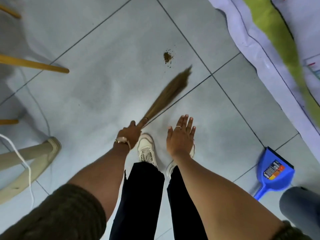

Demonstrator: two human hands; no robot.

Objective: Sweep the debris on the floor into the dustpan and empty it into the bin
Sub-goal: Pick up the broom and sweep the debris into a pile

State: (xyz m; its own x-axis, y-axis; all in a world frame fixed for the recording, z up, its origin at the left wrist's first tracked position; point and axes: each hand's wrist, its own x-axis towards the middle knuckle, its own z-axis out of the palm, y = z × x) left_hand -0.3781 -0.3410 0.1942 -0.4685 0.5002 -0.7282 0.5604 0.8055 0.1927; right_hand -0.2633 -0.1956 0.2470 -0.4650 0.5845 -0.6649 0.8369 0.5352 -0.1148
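A small brown pile of debris [168, 57] lies on the grey tiled floor ahead of me, with loose specks around it. My left hand [129, 134] grips the handle end of a straw hand broom [168, 91]. Its blurred bristle tips hover just below the debris. My right hand [181, 135] is held flat above my shoes, fingers spread, holding nothing. A blue dustpan [273, 172] with a label inside lies on the floor at the right, apart from both hands. No bin is clearly in view.
Wooden chair legs [34, 64] and a cream stool leg [31, 156] stand at the left, with a white cord [29, 170] trailing over the floor. A white sheet with a green cover [277, 40] fills the upper right. A grey object [301, 208] sits at the lower right edge.
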